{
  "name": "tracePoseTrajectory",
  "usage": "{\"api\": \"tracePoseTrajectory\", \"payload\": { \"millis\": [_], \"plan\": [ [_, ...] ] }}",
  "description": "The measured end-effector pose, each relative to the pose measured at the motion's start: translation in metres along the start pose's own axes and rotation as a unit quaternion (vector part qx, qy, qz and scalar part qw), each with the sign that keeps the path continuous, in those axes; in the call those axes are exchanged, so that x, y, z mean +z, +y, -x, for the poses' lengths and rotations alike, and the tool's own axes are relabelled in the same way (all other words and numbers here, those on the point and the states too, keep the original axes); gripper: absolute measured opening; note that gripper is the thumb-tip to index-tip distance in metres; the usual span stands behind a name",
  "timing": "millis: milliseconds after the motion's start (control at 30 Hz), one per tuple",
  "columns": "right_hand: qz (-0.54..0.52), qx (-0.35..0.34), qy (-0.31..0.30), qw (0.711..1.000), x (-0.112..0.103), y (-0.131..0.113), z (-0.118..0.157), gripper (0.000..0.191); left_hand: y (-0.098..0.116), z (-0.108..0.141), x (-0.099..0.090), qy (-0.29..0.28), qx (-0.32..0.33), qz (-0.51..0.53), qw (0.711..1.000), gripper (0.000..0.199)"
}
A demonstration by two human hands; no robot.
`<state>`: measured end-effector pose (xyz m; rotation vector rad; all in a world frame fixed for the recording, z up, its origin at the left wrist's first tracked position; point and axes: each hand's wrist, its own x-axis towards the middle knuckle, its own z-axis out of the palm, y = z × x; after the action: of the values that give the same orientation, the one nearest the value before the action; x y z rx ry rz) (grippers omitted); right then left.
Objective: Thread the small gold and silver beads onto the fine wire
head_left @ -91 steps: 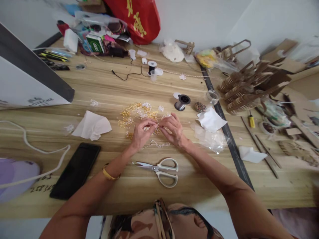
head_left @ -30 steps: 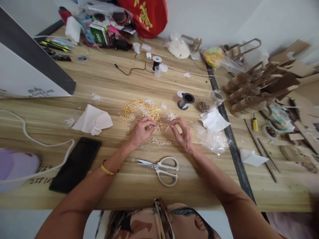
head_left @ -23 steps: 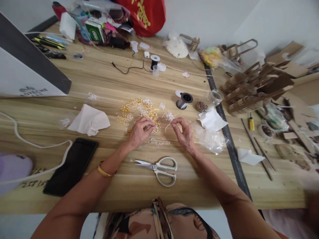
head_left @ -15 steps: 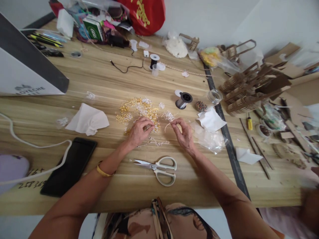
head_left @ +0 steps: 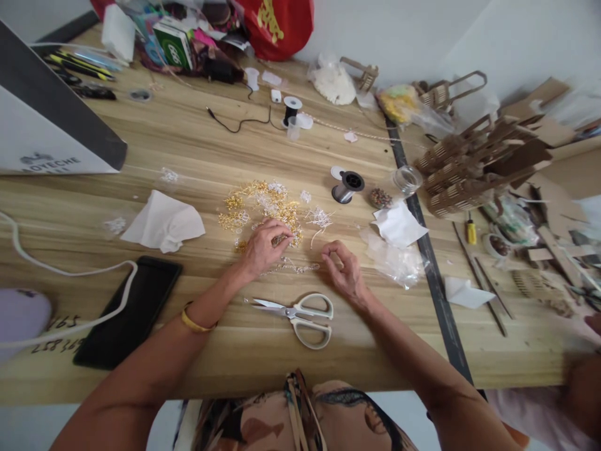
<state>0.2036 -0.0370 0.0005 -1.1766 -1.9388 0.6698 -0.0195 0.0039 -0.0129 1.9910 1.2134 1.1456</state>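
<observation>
My left hand (head_left: 263, 250) is closed in a pinch at the lower edge of a pile of small gold and clear beads and rings (head_left: 277, 203). What its fingers hold is too small to make out. My right hand (head_left: 345, 270) is also pinched, low over the table, and its fingertips hide whatever is in them. Just above it lies a little heap of thin white strips (head_left: 319, 217), with a pale thin cord (head_left: 316, 237) at its lower end. Between the hands stretches a beaded chain (head_left: 295, 268). Nearer to me lie white-handled scissors (head_left: 300, 315), blades slightly apart.
A wire spool (head_left: 348, 187), a bead bag (head_left: 380, 198) and a glass jar (head_left: 407, 180) stand to the right. Leftward are a white cloth (head_left: 164, 222) and a black phone (head_left: 129, 313). Brown baskets (head_left: 462, 166) crowd the far right, where another person's arm (head_left: 582, 388) shows.
My right hand has drawn back toward me, away from the white strips and the pale cord, which now lies apart from its fingertips. The left hand has hardly moved.
</observation>
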Motion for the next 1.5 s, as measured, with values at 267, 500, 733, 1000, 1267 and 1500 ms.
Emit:
{"api": "tracePoseTrajectory", "payload": {
  "millis": [267,500,733,1000,1267,1500],
  "plan": [
    [0.034,-0.067,-0.043,0.996,0.007,0.0,0.005,0.005,-0.003,0.0,0.001,-0.003,0.014,-0.002,1.0,0.012],
    [0.051,-0.113,-0.043,0.991,0.021,0.0,-0.012,0.005,0.003,0.0,-0.001,-0.01,0.01,0.005,1.0,0.018],
    [0.05,-0.103,-0.007,0.993,0.026,0.0,-0.025,0.006,0.009,0.001,-0.002,-0.064,0.062,0.031,0.996,0.016],
    [0.033,-0.086,-0.011,0.996,0.027,0.001,-0.026,0.007,0.001,0.003,0.002,-0.053,0.074,0.018,0.996,0.005],
    [0.018,-0.1,-0.02,0.995,0.026,0.0,-0.029,0.008,0.0,0.002,0.002,-0.039,0.07,0.014,0.997,0.006],
    [0.011,-0.129,-0.031,0.991,0.027,0.002,-0.034,0.008,-0.001,0.002,0.002,-0.033,0.067,0.0,0.997,0.006]
  ]
}}
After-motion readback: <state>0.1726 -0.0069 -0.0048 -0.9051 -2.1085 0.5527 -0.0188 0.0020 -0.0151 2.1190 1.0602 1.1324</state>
